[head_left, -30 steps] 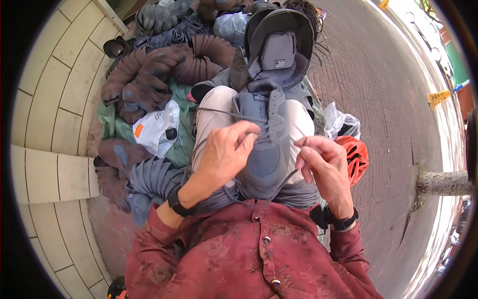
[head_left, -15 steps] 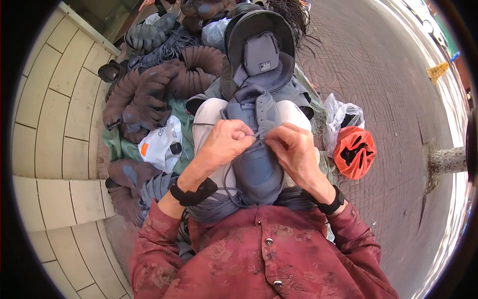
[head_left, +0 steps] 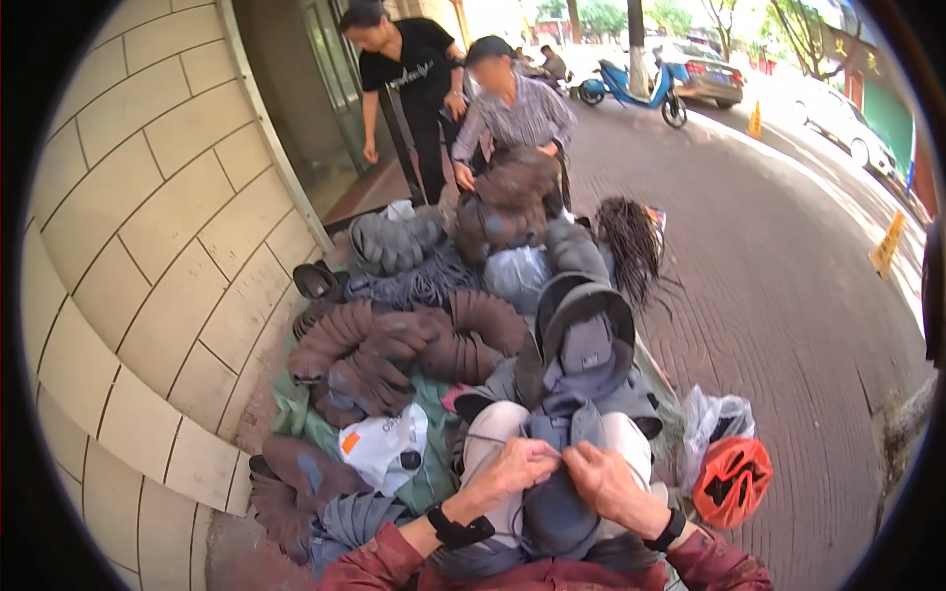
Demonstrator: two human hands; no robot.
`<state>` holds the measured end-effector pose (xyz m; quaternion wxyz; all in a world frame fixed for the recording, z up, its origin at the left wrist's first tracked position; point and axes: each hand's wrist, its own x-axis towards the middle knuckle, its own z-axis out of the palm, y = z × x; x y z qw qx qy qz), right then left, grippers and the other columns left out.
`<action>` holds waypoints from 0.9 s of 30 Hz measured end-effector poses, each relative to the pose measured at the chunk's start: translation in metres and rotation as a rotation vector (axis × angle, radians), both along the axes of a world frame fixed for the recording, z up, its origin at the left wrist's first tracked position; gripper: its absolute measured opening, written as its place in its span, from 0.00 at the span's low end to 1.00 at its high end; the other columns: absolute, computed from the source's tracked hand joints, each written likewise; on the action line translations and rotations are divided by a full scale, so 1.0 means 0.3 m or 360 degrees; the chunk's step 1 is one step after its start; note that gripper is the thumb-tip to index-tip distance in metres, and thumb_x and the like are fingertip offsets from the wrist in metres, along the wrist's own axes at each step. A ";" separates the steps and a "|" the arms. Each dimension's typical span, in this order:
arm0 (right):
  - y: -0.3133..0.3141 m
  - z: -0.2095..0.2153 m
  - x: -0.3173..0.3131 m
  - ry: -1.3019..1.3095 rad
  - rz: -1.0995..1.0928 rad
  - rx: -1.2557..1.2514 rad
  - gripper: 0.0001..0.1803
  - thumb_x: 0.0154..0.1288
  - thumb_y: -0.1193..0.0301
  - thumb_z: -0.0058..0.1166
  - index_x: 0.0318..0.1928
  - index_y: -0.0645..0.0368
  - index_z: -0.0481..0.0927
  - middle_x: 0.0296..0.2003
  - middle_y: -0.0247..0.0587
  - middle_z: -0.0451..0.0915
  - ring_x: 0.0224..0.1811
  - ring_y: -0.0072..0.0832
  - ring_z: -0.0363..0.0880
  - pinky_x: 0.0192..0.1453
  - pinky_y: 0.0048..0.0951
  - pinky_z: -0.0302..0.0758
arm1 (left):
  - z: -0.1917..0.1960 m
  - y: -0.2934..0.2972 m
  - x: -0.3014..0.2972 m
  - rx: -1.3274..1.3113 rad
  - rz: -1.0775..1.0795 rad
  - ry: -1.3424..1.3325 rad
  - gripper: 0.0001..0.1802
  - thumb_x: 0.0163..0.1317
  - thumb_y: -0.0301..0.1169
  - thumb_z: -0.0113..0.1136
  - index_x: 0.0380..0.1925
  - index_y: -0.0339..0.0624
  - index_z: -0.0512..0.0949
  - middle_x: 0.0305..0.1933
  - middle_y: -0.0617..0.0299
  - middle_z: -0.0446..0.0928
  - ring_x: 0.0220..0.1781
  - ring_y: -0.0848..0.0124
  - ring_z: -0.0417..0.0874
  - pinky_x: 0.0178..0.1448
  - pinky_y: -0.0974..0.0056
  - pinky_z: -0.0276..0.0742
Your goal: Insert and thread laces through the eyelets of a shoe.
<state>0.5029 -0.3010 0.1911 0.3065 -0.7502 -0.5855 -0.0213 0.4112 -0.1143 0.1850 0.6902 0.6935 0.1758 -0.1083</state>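
Note:
A grey-blue shoe upper (head_left: 560,512) rests in my lap between my knees, its toe toward me. My left hand (head_left: 519,467) is closed in a pinch on a dark shoelace at the lacing, and a strand trails over my left knee. Close beside it, my right hand (head_left: 603,485) has its fingers curled on the lace too. The fingers cover the eyelets and the lace ends. Just beyond my knees stands a nested stack of grey shoe uppers (head_left: 588,357).
Left lie bundles of brown uppers (head_left: 404,345), a white plastic bag (head_left: 386,448) and a green sheet (head_left: 293,404). Dark laces (head_left: 628,241) heap beyond. Right sits a red bag (head_left: 731,483). A seated person (head_left: 517,108) handles brown uppers; another person (head_left: 409,74) stands behind.
My view has tilted up, bringing two people, a blue scooter and parked cars into sight. Both hands stay close together over the shoe upper; my right fingers are curled tighter.

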 end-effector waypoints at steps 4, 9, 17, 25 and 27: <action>-0.006 -0.017 0.015 -0.0133 0.0132 0.0130 0.10 0.59 0.79 0.54 0.42 0.63 0.74 0.33 0.46 0.71 0.34 0.44 0.79 0.34 0.40 0.78 | 0.037 -0.047 -0.012 0.0724 0.0052 -0.0335 0.11 0.64 0.29 0.62 0.44 0.36 0.83 0.19 0.68 0.74 0.22 0.80 0.73 0.27 0.66 0.67; -0.001 -0.062 0.035 -0.0153 0.0024 0.0313 0.14 0.57 0.80 0.59 0.45 0.66 0.76 0.35 0.46 0.73 0.34 0.42 0.79 0.34 0.39 0.77 | 0.078 -0.070 0.029 0.1154 0.0088 -0.0608 0.11 0.61 0.29 0.58 0.42 0.41 0.84 0.22 0.47 0.78 0.25 0.51 0.81 0.33 0.52 0.75; 0.018 -0.052 0.037 -0.0045 -0.0030 0.0387 0.15 0.55 0.82 0.62 0.44 0.64 0.78 0.30 0.43 0.72 0.32 0.41 0.77 0.32 0.40 0.74 | 0.040 -0.030 0.067 0.1507 -0.0147 -0.0864 0.08 0.59 0.29 0.60 0.35 0.36 0.82 0.26 0.42 0.81 0.33 0.42 0.83 0.39 0.44 0.79; 0.001 0.024 0.042 0.0656 -0.0150 0.0296 0.09 0.56 0.83 0.60 0.38 0.62 0.81 0.28 0.44 0.78 0.30 0.35 0.80 0.33 0.33 0.74 | 0.101 0.105 0.005 0.1669 0.0209 -0.0839 0.07 0.57 0.28 0.60 0.33 0.38 0.83 0.25 0.45 0.81 0.29 0.50 0.86 0.35 0.52 0.80; -0.010 0.033 0.048 0.0994 -0.0162 0.0178 0.05 0.59 0.83 0.59 0.36 0.63 0.82 0.29 0.38 0.82 0.30 0.23 0.80 0.35 0.24 0.74 | 0.092 0.222 -0.028 0.1714 0.0426 -0.0819 0.06 0.55 0.29 0.62 0.31 0.39 0.84 0.22 0.47 0.80 0.25 0.53 0.85 0.32 0.55 0.79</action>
